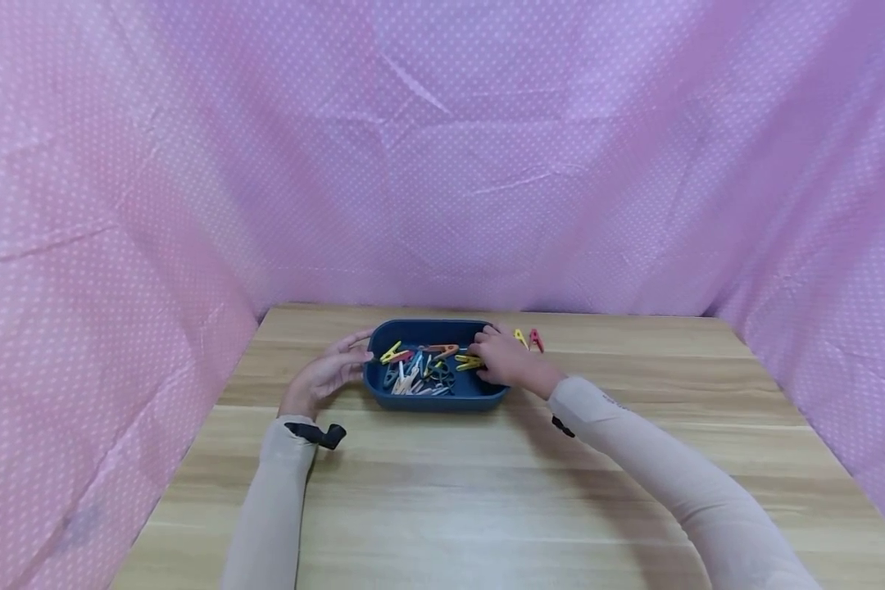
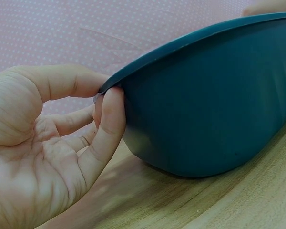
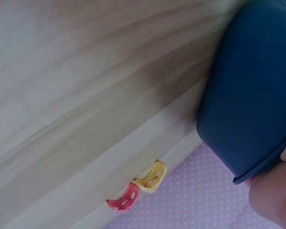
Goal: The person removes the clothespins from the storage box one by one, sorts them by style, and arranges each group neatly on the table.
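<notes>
A dark blue oblong plastic bin (image 1: 435, 404) stands on the wooden table, holding a heap of small plastic clothespins (image 1: 413, 375) in several colors. My left hand (image 1: 332, 373) pinches the bin's rim at its left end; the left wrist view shows the thumb and a finger meeting at the rim, with the palm (image 2: 35, 157) off to the side. My right hand (image 1: 503, 356) reaches over the right end into the bin. A yellow clothespin (image 1: 468, 361) is right by its fingers. Whether they grip it is hidden. Only part of the right hand (image 3: 274, 193) shows in the right wrist view.
On the table behind the bin's right end lie a yellow clothespin (image 1: 520, 337) and a red clothespin (image 1: 536, 340) side by side. Pink dotted cloth (image 1: 442, 205) hangs behind the table (image 1: 450, 500) and on both sides.
</notes>
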Demonstrator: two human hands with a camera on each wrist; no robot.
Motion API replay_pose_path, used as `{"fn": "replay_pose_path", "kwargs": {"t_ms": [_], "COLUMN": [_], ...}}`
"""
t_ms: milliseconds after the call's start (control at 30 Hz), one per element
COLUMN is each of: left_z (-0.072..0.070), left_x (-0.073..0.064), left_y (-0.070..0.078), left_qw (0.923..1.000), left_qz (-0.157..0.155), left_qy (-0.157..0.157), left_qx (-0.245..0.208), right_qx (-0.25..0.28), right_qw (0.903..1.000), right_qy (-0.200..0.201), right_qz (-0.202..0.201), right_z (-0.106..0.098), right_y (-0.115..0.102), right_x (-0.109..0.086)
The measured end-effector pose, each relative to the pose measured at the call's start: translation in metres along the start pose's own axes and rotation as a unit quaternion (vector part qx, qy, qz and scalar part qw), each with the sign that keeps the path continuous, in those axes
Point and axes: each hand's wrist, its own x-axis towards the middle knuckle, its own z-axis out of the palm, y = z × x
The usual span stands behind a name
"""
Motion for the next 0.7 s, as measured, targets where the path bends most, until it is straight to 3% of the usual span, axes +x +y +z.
{"fn": "replay_pose_path", "kwargs": {"t_ms": [367,700], "left_z": [0.0013,-0.0006], "left_x": [-0.0007,0.0009], "left_y": [0.0008,0.0014], "left_qw": [1.0,0.9999], "left_qz": [-0.004,-0.009], "left_qy": [0.0,0.005], "left_qx": [0.003,0.005], "right_qx": [0.032,0.022], "right_qw": [0.9995,0.9998], "right_qy": [-0.001,0.0], "right_qz": [-0.002,-0.001], "right_z": [0.0025,-0.0002], "right_y": [0.0011,0.0003], "right_x": [0.0,0.0012]}}
